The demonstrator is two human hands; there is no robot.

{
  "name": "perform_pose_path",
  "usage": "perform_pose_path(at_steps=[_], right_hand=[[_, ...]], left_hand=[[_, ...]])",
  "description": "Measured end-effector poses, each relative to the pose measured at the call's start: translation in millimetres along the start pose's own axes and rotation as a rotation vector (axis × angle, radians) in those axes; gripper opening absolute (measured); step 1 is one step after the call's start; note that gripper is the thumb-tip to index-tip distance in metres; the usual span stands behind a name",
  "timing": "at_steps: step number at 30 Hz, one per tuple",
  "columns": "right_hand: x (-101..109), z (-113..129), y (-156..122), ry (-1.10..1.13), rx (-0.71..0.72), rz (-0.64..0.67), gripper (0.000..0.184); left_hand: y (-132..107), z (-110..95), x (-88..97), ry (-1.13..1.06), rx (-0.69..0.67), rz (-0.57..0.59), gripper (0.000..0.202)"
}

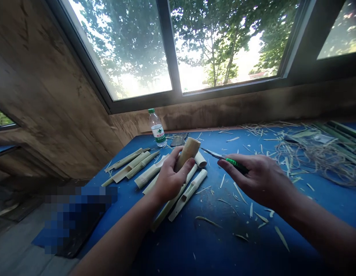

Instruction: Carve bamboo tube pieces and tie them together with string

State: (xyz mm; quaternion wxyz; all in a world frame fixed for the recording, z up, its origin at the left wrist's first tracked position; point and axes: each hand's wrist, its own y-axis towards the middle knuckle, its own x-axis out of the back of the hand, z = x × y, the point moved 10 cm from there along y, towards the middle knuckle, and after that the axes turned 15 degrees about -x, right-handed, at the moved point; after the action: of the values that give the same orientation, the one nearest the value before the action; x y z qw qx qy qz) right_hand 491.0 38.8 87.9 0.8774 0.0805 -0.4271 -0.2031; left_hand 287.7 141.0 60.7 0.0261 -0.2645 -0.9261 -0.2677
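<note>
The left hand point(169, 179) has its fingers point(185, 165) clenched around a short tan bamboo tube point(188, 153), whose top end juts out above them. The right hand point(255, 178) grips a slim green-handled craft knife point(237, 165). Beyond the fingers stands a clear plastic bottle point(157, 128), its label unreadable, on a blue table point(224, 245) strewn with pale bamboo shavings point(239, 193), beneath a wide window point(172, 46).

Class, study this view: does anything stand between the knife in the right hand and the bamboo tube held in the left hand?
Nothing visible does. The blade of the green-handled knife in the right hand points at the bamboo tube in the left hand across open air. A short bamboo piece lies lower down, on the blue table, clear of that line.
</note>
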Motion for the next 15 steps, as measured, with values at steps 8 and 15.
perform_pose_path(at_steps=[8,15], right_hand=[[-13.2,-24.6,12.9,-0.160,-0.176,0.048,0.074],[1.5,-60.5,-37.9,-0.409,-0.341,-0.007,0.050]], left_hand=[[14.5,-12.7,52.0,0.477,-0.039,-0.045,0.048],[-16.2,-9.9,185.3,0.892,0.230,-0.037,0.057]])
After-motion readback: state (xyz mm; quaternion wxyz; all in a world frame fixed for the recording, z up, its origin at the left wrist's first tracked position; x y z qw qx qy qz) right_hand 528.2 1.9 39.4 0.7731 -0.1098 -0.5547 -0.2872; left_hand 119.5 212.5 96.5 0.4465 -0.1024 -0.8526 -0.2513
